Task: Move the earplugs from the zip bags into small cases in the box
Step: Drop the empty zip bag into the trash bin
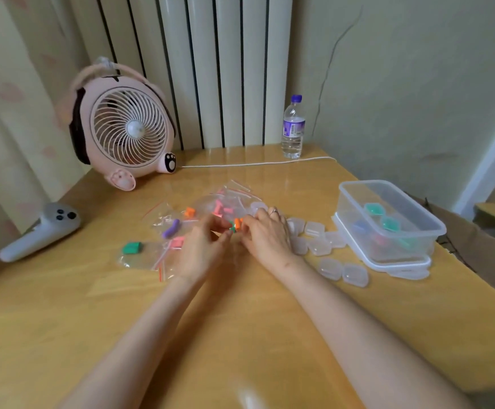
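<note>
Your bench (240,335) showed a yellow-tan wood grain. The zip bags (163,219) were clear with red seal strips. The earplugs you held (235,224) were orange and green; other earplugs in the bags were pink, orange, purple and green. The small cases (318,246) were clear and colourless. The box (387,219) was clear, showing teal, blue and pink contents. The fan (125,128) was pink with white grille vanes. The bottle (293,128) carried a purple cap and label.
</note>
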Demonstrator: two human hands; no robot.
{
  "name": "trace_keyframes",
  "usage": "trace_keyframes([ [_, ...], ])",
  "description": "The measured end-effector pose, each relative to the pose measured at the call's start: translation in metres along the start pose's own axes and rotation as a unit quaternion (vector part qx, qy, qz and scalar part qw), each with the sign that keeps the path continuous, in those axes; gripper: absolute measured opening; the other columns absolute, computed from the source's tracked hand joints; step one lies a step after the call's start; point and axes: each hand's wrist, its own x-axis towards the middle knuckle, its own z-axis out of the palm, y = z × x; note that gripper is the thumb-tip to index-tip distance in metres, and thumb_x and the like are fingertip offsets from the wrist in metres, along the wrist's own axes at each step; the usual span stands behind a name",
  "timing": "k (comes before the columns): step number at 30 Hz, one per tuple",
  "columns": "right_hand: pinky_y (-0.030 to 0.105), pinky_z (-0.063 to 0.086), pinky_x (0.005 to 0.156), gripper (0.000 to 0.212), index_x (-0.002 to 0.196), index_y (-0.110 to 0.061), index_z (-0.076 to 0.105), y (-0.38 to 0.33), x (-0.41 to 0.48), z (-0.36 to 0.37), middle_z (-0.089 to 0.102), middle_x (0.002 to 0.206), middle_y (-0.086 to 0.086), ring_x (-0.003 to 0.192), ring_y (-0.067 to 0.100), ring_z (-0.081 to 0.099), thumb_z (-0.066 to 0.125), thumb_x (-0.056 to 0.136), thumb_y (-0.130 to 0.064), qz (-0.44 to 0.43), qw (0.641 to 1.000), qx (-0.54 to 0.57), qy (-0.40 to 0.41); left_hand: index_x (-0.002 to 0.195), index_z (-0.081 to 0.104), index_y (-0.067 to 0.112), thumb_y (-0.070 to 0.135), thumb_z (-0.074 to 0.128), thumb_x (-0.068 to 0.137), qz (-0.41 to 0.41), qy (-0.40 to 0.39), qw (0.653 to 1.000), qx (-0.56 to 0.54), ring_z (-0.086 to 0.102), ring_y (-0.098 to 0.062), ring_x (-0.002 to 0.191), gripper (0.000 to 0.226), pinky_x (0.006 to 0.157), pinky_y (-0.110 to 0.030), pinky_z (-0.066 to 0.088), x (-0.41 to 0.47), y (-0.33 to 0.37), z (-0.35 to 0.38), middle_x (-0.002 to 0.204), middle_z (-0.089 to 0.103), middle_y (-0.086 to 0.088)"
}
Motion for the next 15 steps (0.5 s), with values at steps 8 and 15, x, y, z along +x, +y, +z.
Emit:
trace_keyframes([
  [8,0.033,0.042,0.084,0.013,0.077,-0.017,0.067,0.007,0.003,-0.015,0.068,0.091,0.002,0.091,0.027,0.057,0.058,0.086,-0.021,0.044,0.988,0.147,0.020,0.094,0.057,0.016,0.009,0.057,0.087,-0.021,0.041,0.998,-0.041,0.060,-0.022,0.074,0.010,0.077,-0.044,0.052,0.001,-0.012,-0.003,0.080,0.061,0.003],
  [15,0.022,0.045,0.063,0.014,0.080,-0.013,0.052,0.006,-0.010,-0.063,0.070,0.095,0.014,0.068,0.016,0.062,0.053,0.091,-0.003,0.065,0.748,0.655,-0.088,0.120,0.047,0.001,0.030,0.054,0.093,-0.177,-0.018,0.921,-0.347,0.060,-0.001,0.061,0.040,0.058,-0.021,0.049,0.003,-0.003,-0.007,0.078,0.063,0.006],
])
